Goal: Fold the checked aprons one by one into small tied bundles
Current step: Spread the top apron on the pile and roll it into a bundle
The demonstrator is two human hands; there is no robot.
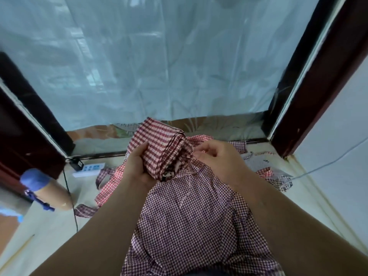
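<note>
Nearest the camera: purple-and-white small-checked apron cloth [191, 226], spread loosely over the lap between both bare forearms, reaching up to the hands.

Above it, held off the floor: folded red-and-white checked apron roll [165, 148], layered edges facing right, lower end dark and bunched.

Left hand [137, 168]: under and against the left side of the roll, fingers curled around it, thumb on the front face. Closed in a firm grasp on the roll.

Right hand [217, 154]: just right of the roll, touching its layered edge. Fingertips drawn together at the cloth where a thin red checked apron strap [201, 138] leaves the roll toward the right; exact pinch point hidden by the fingers.

On the pale floor [49, 226], left of the left forearm: more red checked apron cloth with loop straps [108, 184], lying flat, apart from the roll.

Right of the right hand: further checked pieces [276, 176], partly hidden by the right forearm.

Far left: white power strip with black plug [87, 168] and black cable [69, 196] running toward the camera; blue-and-tan object [43, 188], blurred, not identifiable.

Behind: pale blue translucent curtain [159, 56] between dark red-brown frame posts [310, 86].
</note>
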